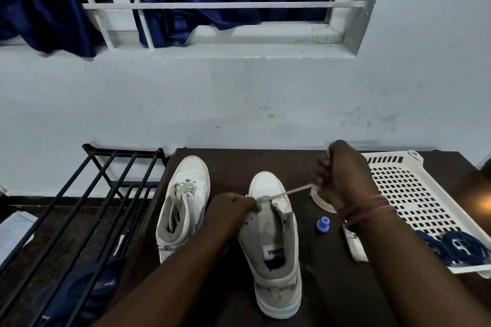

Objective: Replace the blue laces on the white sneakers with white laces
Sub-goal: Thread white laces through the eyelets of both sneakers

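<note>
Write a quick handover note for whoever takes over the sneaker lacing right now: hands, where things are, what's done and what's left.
Left hand: pinching the near sneaker at its lowest eyelets.
Right hand: pulling a white lace taut out of that sneaker.
Far sneaker: beside it on the dark table, already laced white.
Blue laces: off, heaped in the white basket.
Left: thread the near sneaker's remaining eyelets and tie it.

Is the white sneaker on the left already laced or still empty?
Laced. The left white high-top sneaker shows white laces crossing its eyelets, loose and untied.
</note>
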`<state>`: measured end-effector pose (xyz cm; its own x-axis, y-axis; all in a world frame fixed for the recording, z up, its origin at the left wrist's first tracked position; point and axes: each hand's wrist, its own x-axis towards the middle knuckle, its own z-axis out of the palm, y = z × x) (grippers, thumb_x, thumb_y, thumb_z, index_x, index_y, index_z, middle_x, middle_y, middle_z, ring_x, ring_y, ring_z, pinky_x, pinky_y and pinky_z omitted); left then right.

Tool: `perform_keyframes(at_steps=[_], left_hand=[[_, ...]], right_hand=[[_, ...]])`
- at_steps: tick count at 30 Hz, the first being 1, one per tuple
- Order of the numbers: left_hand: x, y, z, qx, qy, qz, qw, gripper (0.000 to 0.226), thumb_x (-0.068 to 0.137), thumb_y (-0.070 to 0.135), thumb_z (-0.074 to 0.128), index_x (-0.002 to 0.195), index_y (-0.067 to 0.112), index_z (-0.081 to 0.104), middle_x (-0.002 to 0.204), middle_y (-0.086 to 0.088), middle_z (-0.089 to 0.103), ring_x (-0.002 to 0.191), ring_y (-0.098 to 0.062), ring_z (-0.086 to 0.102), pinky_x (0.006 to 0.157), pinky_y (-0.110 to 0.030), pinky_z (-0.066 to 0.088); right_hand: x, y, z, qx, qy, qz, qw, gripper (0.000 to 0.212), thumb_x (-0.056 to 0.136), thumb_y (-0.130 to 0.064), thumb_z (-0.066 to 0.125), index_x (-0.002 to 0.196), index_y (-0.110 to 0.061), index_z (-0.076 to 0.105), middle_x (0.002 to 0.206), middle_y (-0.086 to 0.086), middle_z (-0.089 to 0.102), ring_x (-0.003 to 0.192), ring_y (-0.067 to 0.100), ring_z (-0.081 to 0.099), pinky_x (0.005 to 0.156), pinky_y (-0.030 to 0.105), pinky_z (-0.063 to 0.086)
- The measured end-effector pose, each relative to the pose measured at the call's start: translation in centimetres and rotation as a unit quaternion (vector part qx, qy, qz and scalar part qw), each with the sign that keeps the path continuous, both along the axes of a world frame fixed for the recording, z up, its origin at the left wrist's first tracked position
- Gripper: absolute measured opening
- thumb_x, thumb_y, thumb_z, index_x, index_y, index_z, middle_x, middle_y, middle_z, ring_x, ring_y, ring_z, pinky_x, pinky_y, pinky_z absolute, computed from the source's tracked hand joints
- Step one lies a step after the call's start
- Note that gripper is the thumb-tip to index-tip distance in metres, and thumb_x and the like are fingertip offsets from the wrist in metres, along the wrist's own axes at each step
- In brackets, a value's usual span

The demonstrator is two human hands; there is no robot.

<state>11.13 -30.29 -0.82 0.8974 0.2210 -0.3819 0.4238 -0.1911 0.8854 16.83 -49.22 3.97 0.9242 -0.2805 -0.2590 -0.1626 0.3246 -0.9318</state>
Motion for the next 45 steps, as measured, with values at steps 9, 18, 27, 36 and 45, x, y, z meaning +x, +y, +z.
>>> perform_keyframes(at_steps=[9,18,27,36,45], left_hand=[[0.2,-0.2,-0.3,0.047,-0.017,-0.003,0.999,0.017,0.083,0.020,0.070,0.083,0.005,0.079,0.071,-0.006,0.070,0.040,0.003,0.049,0.042,-0.011,0.036],[0.2,0.1,-0.2,0.044,-0.003,-0.012,0.999,0.021,0.081,0.023,0.071,0.082,0.004,0.078,0.080,-0.016,0.075,0.060,-0.012,0.058,0.053,-0.021,0.042],[0.3,-0.4,-0.2,0.024,-0.014,0.002,1.000,0.030,0.063,0.033,0.073,0.081,0.010,0.077,0.072,-0.005,0.075,0.055,-0.009,0.061,0.058,-0.023,0.048],[0.7,-0.1,-1.3,0.059,-0.033,0.003,0.998,0.012,0.081,0.017,0.073,0.079,0.006,0.078,0.069,-0.006,0.073,0.046,-0.003,0.056,0.046,-0.014,0.041],[1.6,1.8,-0.6,0.069,0.097,-0.055,0.991,0.073,0.066,0.078,0.058,0.087,0.012,0.078,0.084,-0.002,0.077,0.081,-0.020,0.073,0.086,-0.031,0.056]], right_hand=[[-2.4,3.4,-4.7,-0.598,0.022,0.287,0.748,0.034,0.085,-0.030,0.066,0.058,-0.010,0.059,0.058,0.003,0.053,0.063,0.021,0.054,0.056,0.026,0.036],[-0.9,1.4,1.6,0.069,-0.082,0.022,0.994,0.023,0.095,-0.010,0.047,0.072,-0.011,0.051,0.072,0.019,0.061,0.040,0.015,0.041,0.046,0.025,0.032],[-1.8,2.0,-3.7,-0.439,0.050,0.203,0.874,0.040,0.080,-0.047,0.075,0.098,-0.020,0.050,0.090,-0.002,0.057,0.085,0.018,0.058,0.076,0.029,0.043],[-2.1,3.9,-4.3,-0.487,0.073,0.272,0.827,0.031,0.088,-0.017,0.058,0.058,-0.014,0.048,0.053,-0.001,0.047,0.055,0.017,0.045,0.049,0.026,0.032],[-0.6,2.0,-1.9,-0.176,0.030,0.070,0.981,0.038,0.103,-0.026,0.043,0.075,-0.004,0.056,0.065,0.009,0.070,0.042,0.018,0.047,0.047,0.023,0.037]])
